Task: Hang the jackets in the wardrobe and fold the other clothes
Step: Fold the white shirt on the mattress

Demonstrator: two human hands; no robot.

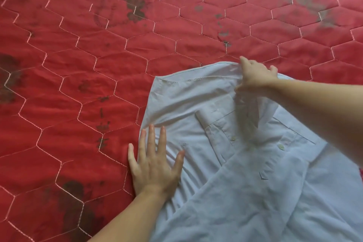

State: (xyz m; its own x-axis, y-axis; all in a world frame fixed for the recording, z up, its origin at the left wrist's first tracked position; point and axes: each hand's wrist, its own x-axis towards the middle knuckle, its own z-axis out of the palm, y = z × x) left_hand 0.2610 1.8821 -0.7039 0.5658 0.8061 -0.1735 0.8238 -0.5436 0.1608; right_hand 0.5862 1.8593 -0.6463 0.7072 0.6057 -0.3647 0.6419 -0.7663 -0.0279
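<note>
A pale blue button-up shirt (225, 173) lies spread on the red quilted bedspread (98, 65), filling the lower right of the view. Its collar, buttons and a chest pocket face up. My left hand (155, 163) lies flat with straight, spread fingers on the shirt's left edge, pressing it down onto the bed. My right hand (255, 76) reaches in from the right and pinches the fabric near the shirt's far edge, by the collar, lifting it slightly. A sleeve is folded across the shirt's lower part.
The bedspread has white hexagon stitching and faded dark flower prints. It stretches across the whole left and far side of the view with nothing else lying on it.
</note>
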